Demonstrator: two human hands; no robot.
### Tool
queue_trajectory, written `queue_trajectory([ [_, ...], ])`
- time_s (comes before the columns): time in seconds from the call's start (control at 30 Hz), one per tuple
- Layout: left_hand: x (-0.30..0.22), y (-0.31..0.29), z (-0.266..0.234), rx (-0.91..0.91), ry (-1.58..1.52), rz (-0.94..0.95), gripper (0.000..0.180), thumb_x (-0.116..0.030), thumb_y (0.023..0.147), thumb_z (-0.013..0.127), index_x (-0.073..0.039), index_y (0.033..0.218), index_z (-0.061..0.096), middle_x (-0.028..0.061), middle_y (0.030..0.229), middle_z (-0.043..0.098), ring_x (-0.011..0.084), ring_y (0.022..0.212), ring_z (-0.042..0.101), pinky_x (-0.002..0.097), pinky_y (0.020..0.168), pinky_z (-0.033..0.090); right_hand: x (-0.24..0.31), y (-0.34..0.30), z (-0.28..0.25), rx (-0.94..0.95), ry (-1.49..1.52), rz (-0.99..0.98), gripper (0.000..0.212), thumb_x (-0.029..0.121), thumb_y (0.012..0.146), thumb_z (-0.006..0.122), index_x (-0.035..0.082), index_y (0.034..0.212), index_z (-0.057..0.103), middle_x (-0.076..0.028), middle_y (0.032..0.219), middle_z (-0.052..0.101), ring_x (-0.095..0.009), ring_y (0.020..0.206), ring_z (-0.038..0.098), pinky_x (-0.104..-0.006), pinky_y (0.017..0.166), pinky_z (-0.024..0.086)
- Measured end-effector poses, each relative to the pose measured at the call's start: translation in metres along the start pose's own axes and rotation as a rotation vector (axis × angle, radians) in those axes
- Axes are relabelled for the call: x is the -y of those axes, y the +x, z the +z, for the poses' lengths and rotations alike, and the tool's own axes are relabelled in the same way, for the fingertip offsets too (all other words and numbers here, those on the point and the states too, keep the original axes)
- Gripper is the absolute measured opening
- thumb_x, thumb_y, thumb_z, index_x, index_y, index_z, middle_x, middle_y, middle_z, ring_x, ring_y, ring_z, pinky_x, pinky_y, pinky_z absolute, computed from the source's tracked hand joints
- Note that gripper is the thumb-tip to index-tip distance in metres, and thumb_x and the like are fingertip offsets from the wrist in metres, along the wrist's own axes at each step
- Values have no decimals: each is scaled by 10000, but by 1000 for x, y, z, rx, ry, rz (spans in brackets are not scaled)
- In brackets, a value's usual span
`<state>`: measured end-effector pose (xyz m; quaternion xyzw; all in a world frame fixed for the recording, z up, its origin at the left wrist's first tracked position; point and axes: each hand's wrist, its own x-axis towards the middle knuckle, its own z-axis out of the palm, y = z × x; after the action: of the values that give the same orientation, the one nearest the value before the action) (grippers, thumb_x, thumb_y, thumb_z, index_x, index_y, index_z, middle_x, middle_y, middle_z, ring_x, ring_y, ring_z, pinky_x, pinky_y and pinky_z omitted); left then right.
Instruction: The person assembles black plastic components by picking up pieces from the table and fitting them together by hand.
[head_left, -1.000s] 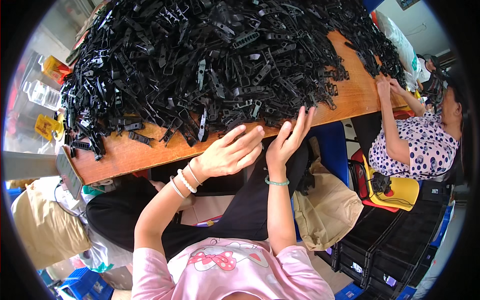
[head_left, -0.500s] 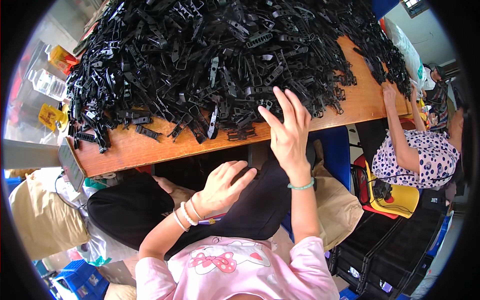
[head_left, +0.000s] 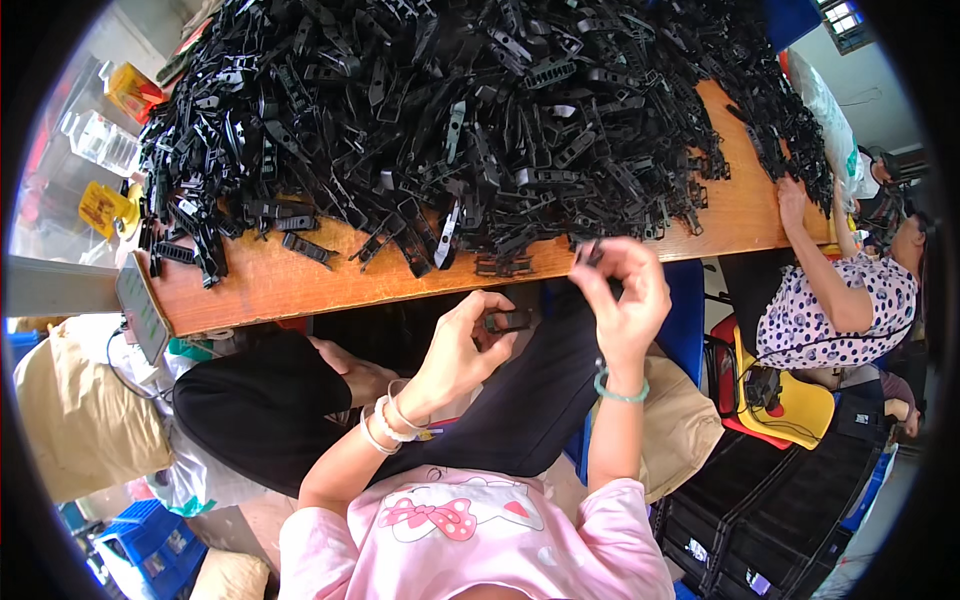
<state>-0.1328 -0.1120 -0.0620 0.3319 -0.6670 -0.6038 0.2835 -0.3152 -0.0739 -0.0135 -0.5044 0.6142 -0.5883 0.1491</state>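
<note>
Wooden table (head_left: 240, 305) spans the view, mostly buried under a heap of black clip-like parts (head_left: 400, 110); co-worker in a dotted top (head_left: 830, 320) sits at its right end. Both hands are off the heap, in front of the table edge. Left hand (head_left: 462, 345): over the lap, thumb and fingers curled into a C, a small dark piece (head_left: 513, 322) at the tips; exact contact points unclear. Right hand (head_left: 635, 292): near the edge, thumb and index pinched on a small black part (head_left: 590, 254), other fingers loosely bent. Handling, my read: parts look like moulded plastic, so very light, stiff, a bit slick where they shine. Thin frames and slots probably snap if bent hard and snag neighbours in the pile. Best hold: fingertip pinch across the solid mid-body, light force, off the thin ends.
</note>
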Motion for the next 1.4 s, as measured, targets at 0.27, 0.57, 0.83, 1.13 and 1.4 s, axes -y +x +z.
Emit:
queue_trajectory([
  [0.27,-15,-24,-23,6,-320,-109,351,61,752,680,20,1084,572,21,898,517,71,812,526,205,684,480,25,-44,21,324,-35,85,194,-23,667,765,21,832,674,-44,718,572,-101,551,524,-241,477,401],
  [0.57,-22,-34,-36,-70,2,-6,360,58,713,686,13,1065,626,49,823,558,88,706,541,208,585,463,39,-55,41,461,-191,-234,261,-109,687,637,-20,932,643,-92,829,561,-248,699,564,-340,591,482],
  [0.83,-19,-36,-50,4,66,128,342,5,769,686,33,1100,603,76,811,611,120,615,596,237,564,479,35,-50,42,495,-158,-143,223,9,700,705,48,919,685,-86,874,579,-242,805,559,-330,631,453],
  [1.13,-17,-26,-75,-364,192,85,101,6,836,611,14,933,638,81,767,604,139,597,579,263,551,460,18,-74,62,92,329,290,149,50,819,672,-81,887,656,-118,1015,613,-161,799,575,-248,643,451],
  [1.4,-5,-9,-146,-816,920,244,156,75,824,540,7,957,588,112,850,531,221,628,552,309,573,439,15,-83,80,142,513,513,99,-27,816,647,-89,893,653,-140,951,629,-152,702,596,-240,629,463],
])
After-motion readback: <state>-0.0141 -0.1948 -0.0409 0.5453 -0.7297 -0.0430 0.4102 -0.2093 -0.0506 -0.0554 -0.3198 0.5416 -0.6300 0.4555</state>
